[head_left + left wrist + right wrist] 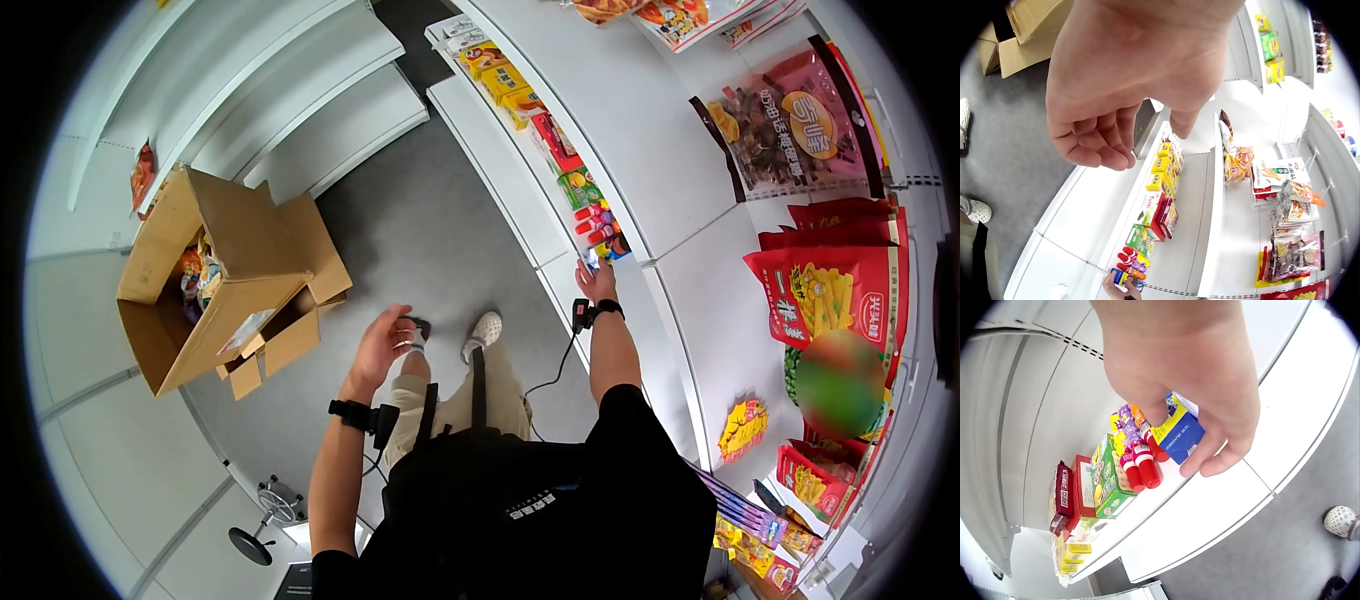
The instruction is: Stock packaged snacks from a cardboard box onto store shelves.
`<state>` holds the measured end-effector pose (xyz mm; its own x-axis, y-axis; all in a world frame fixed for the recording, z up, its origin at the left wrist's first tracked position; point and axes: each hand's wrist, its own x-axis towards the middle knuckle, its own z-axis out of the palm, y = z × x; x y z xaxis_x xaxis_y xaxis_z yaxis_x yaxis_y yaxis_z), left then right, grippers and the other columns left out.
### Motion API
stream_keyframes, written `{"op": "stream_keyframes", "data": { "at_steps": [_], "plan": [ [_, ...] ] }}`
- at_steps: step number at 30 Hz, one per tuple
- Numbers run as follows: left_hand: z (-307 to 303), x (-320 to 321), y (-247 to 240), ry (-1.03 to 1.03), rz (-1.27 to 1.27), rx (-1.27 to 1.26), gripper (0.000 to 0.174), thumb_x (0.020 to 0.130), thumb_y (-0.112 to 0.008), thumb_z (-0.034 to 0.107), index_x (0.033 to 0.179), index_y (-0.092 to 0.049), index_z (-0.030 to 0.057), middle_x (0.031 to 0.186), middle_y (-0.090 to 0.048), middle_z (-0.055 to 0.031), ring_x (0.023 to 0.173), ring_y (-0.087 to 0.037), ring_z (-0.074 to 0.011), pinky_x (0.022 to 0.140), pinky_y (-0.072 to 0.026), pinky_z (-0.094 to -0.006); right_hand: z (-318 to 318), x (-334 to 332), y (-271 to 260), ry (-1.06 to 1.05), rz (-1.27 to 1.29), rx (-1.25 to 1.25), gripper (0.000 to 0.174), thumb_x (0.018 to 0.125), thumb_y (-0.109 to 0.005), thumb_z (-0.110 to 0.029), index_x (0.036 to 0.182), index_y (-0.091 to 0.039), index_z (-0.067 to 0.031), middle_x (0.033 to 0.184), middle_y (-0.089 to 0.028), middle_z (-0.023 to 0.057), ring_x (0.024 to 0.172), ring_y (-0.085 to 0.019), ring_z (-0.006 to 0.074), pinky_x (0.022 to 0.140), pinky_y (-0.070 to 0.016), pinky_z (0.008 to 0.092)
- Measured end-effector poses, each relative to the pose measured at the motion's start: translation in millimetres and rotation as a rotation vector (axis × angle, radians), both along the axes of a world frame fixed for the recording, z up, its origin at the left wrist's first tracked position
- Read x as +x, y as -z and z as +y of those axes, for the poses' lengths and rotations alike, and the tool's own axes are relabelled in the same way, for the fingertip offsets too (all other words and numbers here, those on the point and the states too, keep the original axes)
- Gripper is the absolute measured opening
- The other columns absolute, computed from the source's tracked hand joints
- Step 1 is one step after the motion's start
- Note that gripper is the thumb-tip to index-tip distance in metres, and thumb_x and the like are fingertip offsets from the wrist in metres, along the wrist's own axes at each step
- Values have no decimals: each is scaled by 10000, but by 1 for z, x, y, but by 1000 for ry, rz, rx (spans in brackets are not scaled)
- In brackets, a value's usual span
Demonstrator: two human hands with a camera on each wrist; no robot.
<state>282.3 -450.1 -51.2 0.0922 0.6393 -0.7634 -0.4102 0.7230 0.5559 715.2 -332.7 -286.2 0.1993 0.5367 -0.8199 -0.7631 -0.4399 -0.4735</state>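
Observation:
A small blue and yellow box (pixel 1180 432) stands on the shelf at the end of a row of packages, and my right hand (pixel 1188 381) pinches it between thumb and fingers. Beside it lie several red-capped tubes (pixel 1141 459), then a green box (pixel 1109 481) and red boxes (pixel 1082 494). In the head view my right hand (pixel 598 282) reaches to the shelf's front edge. My left hand (pixel 380 345) hangs over the floor, its fingers loosely bent and holding nothing; the left wrist view shows the same hand (pixel 1135 75) from close by.
An open cardboard box (pixel 250 235) with packages inside stands at the left, near white shelves (pixel 350 125). Large red snack bags (pixel 830 290) and a pink bag (pixel 800 125) are at the right. Grey floor (pixel 400 210) lies between the shelves. A wheeled stool base (pixel 275 505) stands at the lower left.

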Motion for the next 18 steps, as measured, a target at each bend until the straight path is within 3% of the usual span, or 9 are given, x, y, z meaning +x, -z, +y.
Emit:
{"op": "stream_keyframes", "data": {
  "at_steps": [1, 4, 5, 8, 9, 12, 14, 18],
  "plan": [
    [0, -2, -1, -2, -1, 13, 439, 917, -498, 427, 1170, -534, 69, 869, -597, 21, 779, -545, -74, 714, -420, -239, -1, -1, -4, 12, 4, -34, 450, 930, -497, -274, 1325, -324, -147, 1426, -266, 76, 1132, -538, 305, 829, -473, 439],
    [3, -4, -5, 1, -18, 38, 442, 919, -496, 424, 1172, -534, 63, 866, -595, 14, 776, -541, -79, 709, -422, -242, -13, -8, -18, 32, 29, -74, 513, 928, -500, -287, 1373, -282, -155, 1453, -248, 66, 1138, -532, 306, 851, -470, 450],
    [6, -5, -7, 2, -26, 41, 441, 920, -496, 423, 1171, -535, 62, 866, -594, 11, 776, -540, -82, 707, -423, -242, -20, -12, -24, 43, 9, -54, 591, 918, -514, -291, 1406, -239, -104, 1473, -221, 69, 1113, -546, 308, 856, -468, 448],
    [11, -15, -10, 9, -88, 76, 441, 931, -478, 430, 1183, -530, 72, 879, -591, 12, 789, -538, -89, 718, -428, -252, -38, -14, -15, 93, 66, -89, 563, 910, -504, -318, 1398, -266, -167, 1461, -239, 78, 1110, -547, 311, 825, -476, 437],
    [14, -19, -10, 11, -114, 93, 441, 936, -469, 435, 1189, -527, 78, 885, -590, 13, 795, -537, -92, 725, -431, -256, -43, -21, -25, 105, 46, -103, 647, 900, -521, -350, 1407, -202, -106, 1411, -300, 62, 1097, -555, 304, 824, -488, 444],
    [20, -33, -18, 13, -148, 136, 453, 926, -484, 447, 1178, -529, 72, 869, -578, 12, 785, -529, -98, 716, -431, -257, -59, -40, -55, 211, 92, -110, 743, 902, -494, -373, 1435, -44, -116, 1451, -258, 75, 1093, -555, 311, 808, -490, 461],
    [27, -42, -24, 8, -118, 123, 456, 914, -499, 458, 1169, -536, 82, 867, -574, 14, 781, -525, -99, 714, -430, -257, -65, -50, -65, 242, 139, -54, 748, 905, -477, -382, 1439, -21, -125, 1464, -244, 83, 1105, -546, 314, 807, -490, 460],
    [36, -66, -42, -15, -101, 158, 455, 895, -526, 474, 1155, -549, 101, 869, -573, 18, 779, -522, -100, 711, -426, -255, -72, -68, -92, 328, 205, -36, 750, 904, -486, -376, 1448, -32, -127, 1385, -334, 94, 1091, -544, 312, 801, -479, 459]
  ]
}}
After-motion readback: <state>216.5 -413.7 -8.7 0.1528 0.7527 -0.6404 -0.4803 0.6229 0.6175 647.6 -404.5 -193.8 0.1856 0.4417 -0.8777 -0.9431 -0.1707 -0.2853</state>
